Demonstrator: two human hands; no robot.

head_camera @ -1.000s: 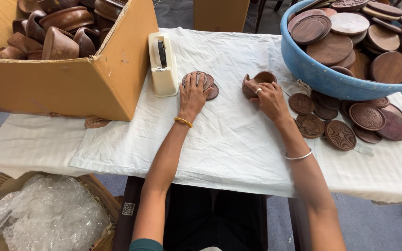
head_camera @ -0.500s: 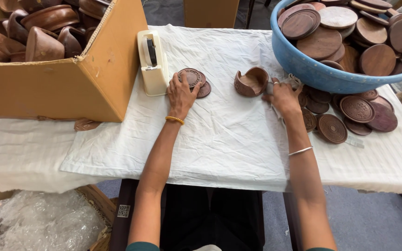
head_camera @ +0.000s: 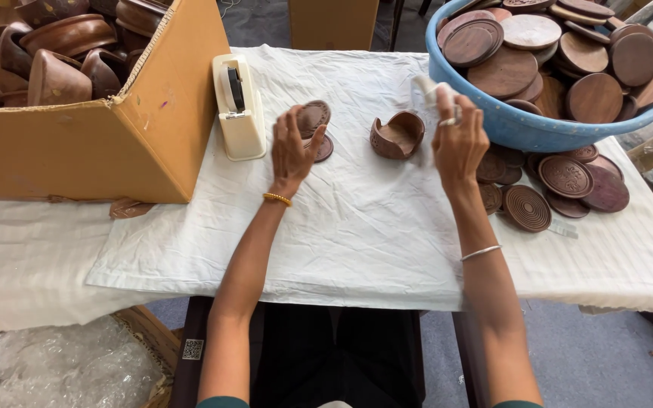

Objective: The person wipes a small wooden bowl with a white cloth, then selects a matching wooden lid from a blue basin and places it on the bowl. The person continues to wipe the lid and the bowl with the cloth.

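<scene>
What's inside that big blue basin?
The blue basin holds round wooden discs, heaped and overlapping; whatever lies beneath the top layers is covered.

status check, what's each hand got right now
Left hand lifting carved wooden disc off small stack. Right hand holds clear plastic piece. Wooden holder between them, untouched.

Head-worn camera looks steeply down, close over the white-clothed table (head_camera: 357,227).
</scene>
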